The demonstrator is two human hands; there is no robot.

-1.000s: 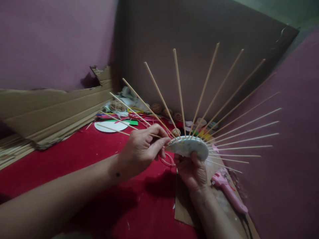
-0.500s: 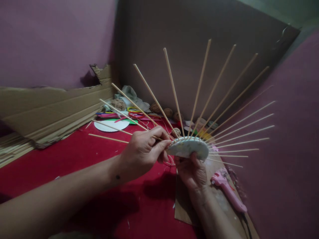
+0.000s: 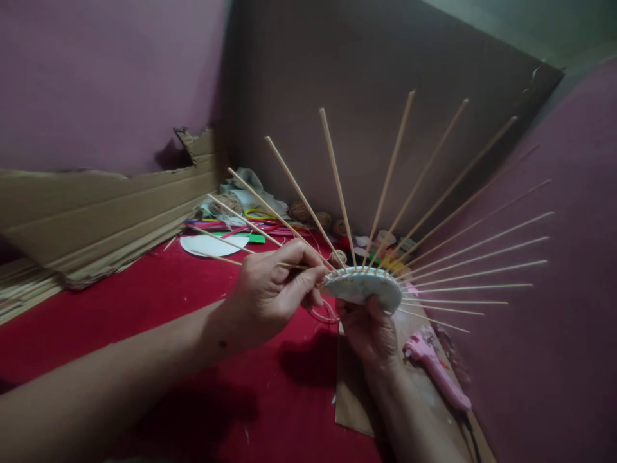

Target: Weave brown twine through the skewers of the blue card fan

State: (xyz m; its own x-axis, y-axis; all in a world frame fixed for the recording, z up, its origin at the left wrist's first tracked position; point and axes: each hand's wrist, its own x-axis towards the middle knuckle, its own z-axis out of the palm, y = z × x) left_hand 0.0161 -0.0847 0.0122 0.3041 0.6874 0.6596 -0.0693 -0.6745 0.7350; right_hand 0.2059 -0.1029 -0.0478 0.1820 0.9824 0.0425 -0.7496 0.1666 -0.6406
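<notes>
My right hand [image 3: 369, 331] grips a pale patterned disc [image 3: 361, 286] from below, thumb on its near face. Thin wooden sticks [image 3: 332, 173] fan out from the disc's rim to the left, top and right. At the disc's left edge my left hand [image 3: 284, 280] is closed in a pinch, and a stick shows between its thumb and forefinger. Its fingertips are partly hidden, so I cannot tell whether cord is in them too. A loop of thin reddish cord [image 3: 325, 315] hangs just under this hand.
A pink glue gun [image 3: 441, 373] lies on a board [image 3: 357, 408] at right. On the red cloth [image 3: 159, 308] sit a white oval piece [image 3: 212, 245], balls of twine [image 3: 299, 211] and coloured strips. Cardboard [image 3: 106, 212] leans at left; walls rise behind and right.
The disc has turned slightly, and the sticks on the right reach farther right. The left hand keeps its pinch at the left edge; the right hand keeps its hold. The view has shifted a little.
</notes>
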